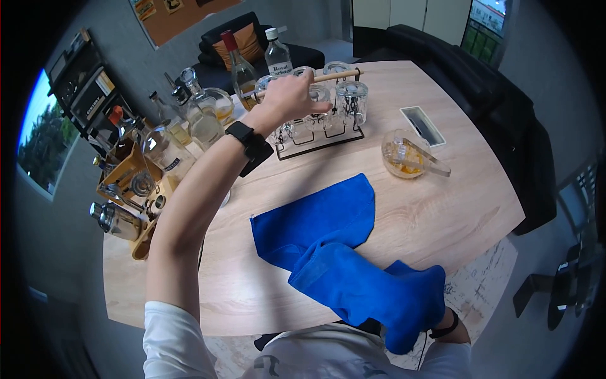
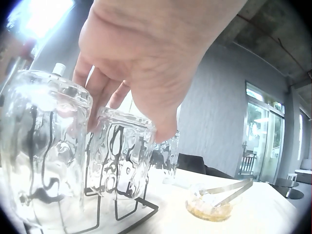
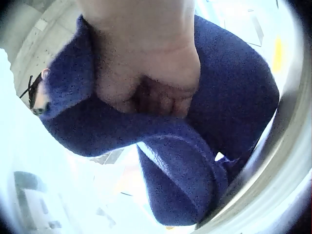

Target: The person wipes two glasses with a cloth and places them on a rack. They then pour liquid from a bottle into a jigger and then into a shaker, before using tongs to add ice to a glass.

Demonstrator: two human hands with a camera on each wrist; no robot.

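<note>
glasses: about six clear ribbed tumblers (image 1: 351, 101) inverted on far black rack (image 1: 328, 140) | left hand (image 1: 291, 96) fingers curled on one | right hand (image 3: 146, 73) clutches one blue cloth (image 1: 328, 252), near edge

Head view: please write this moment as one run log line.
left hand: fingers on upturned glass in wire rack | right hand: grips blue cloth at table edge
</note>
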